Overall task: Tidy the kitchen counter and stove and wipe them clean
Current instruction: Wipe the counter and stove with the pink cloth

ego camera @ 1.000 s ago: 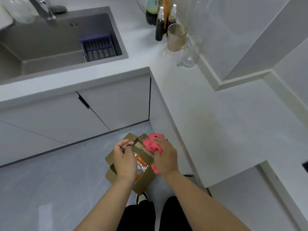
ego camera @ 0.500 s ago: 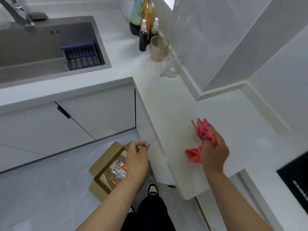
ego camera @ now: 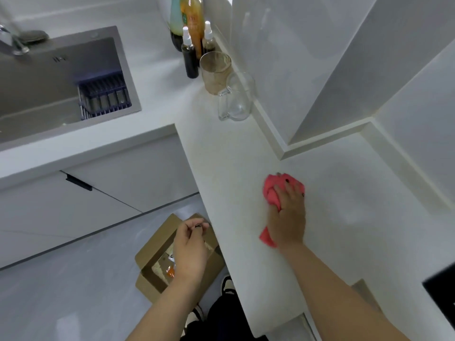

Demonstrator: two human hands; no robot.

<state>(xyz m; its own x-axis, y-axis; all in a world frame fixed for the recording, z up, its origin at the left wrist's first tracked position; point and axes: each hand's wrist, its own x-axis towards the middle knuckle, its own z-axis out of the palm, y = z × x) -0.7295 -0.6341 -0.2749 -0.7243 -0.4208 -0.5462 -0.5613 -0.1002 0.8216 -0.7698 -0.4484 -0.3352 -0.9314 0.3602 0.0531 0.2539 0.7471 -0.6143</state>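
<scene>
My right hand (ego camera: 288, 212) presses a bunched red cloth (ego camera: 270, 190) onto the white counter (ego camera: 246, 148), fingers spread over it. A tail of the cloth sticks out by my wrist. The counter shows faint yellowish stains towards its corner. My left hand (ego camera: 190, 247) hovers off the counter's edge, above an open cardboard box (ego camera: 152, 252) on the floor. Its fingers are curled against the thumb and I see nothing in them. A black stove corner (ego camera: 440, 291) shows at the right edge.
Against the wall at the back stand several bottles (ego camera: 189, 57), a brownish cup (ego camera: 215, 70) and a clear glass jug (ego camera: 236, 99). The steel sink (ego camera: 49, 77) with a blue rack (ego camera: 103, 94) lies to the left. The box holds wrappers.
My right hand carried the red cloth from over the box up onto the counter and now presses it flat. My left hand stayed over the box.
</scene>
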